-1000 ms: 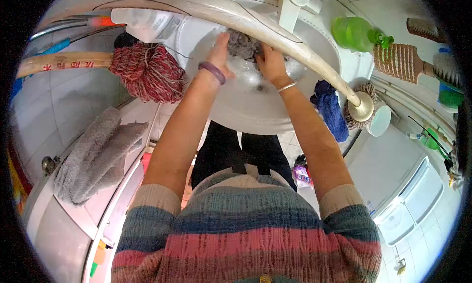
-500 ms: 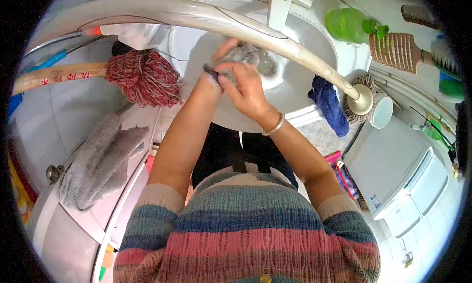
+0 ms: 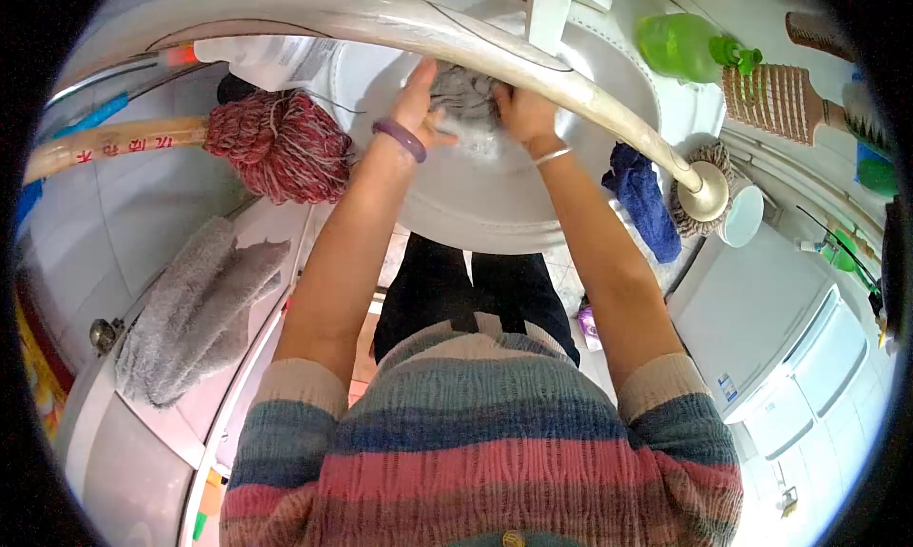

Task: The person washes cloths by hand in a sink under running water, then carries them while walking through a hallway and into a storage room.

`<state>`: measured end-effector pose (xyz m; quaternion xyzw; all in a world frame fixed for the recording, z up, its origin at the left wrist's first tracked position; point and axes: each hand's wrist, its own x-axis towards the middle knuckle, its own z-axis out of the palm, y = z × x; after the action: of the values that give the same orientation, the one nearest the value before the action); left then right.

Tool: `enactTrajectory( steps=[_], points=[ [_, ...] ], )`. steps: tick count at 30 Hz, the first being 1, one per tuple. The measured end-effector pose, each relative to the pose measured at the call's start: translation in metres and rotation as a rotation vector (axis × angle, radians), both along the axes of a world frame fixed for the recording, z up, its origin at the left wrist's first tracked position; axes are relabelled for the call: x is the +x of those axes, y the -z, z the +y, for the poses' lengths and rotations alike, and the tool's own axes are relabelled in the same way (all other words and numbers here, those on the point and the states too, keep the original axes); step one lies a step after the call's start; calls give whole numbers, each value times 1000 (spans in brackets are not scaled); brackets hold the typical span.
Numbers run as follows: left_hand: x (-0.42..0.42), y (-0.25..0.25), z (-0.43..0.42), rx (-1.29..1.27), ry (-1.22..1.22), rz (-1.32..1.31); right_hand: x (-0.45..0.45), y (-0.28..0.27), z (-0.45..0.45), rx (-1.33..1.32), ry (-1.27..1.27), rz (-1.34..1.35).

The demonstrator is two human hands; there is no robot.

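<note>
A wet grey bundle (image 3: 466,92), cloth or mop strands, lies in the white washbasin (image 3: 475,200) in shallow, stirred water. On its left side my left hand (image 3: 415,105) is open, its fingers apart and pointing away from me, a purple bangle (image 3: 399,140) on the wrist. My right hand (image 3: 526,117) is closed at the bundle's right edge, with part of it hidden behind a pale curved pole (image 3: 380,19). A silvery bracelet (image 3: 552,155) sits on that wrist. Above the basin stands a white faucet (image 3: 547,14).
A red-and-grey mop head (image 3: 281,147) hangs left of the basin, above a grey towel (image 3: 195,309). At the right are a blue cloth (image 3: 642,200), a green bottle (image 3: 680,48), a brown comb (image 3: 770,100) and a white appliance (image 3: 751,309). The pole crosses above the basin.
My hands have moved apart; the right hand has left my left wrist and gone right and farther into the basin. The grey bundle now shows more widely between them. The purple bangle shows fully.
</note>
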<state>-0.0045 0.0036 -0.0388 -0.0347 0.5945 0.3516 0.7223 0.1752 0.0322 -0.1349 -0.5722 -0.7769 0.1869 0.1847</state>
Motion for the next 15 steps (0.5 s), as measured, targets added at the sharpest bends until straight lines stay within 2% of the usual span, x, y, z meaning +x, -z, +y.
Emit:
enactTrajectory(
  steps=[2, 3, 4, 6, 9, 10, 11, 15],
  points=[
    [-1, 8, 0, -57, -1, -12, -2, -24, -9, 13, -189, -142],
    [0, 9, 1, -65, -11, -24, -2, -23, -8, 131, -116, -167],
    [0, 9, 1, -74, -23, -34, 2, -24, 1, -98, -16, -261],
    [5, 11, 2, -45, -36, -99, 0, -31, 2, -195, -45, 46],
    [16, 4, 6, 72, -78, -340, -24, -113, -15, -246, -98, 233],
    [22, 36, 6, 214, -191, -375, -30, -134, -25, -179, -114, 320],
    [23, 48, 8, 285, -222, -413, -35, -147, -38, -224, -130, 429],
    [12, 33, 8, 328, -167, -426, -50, -161, -58, -93, -197, 504]
  ],
)
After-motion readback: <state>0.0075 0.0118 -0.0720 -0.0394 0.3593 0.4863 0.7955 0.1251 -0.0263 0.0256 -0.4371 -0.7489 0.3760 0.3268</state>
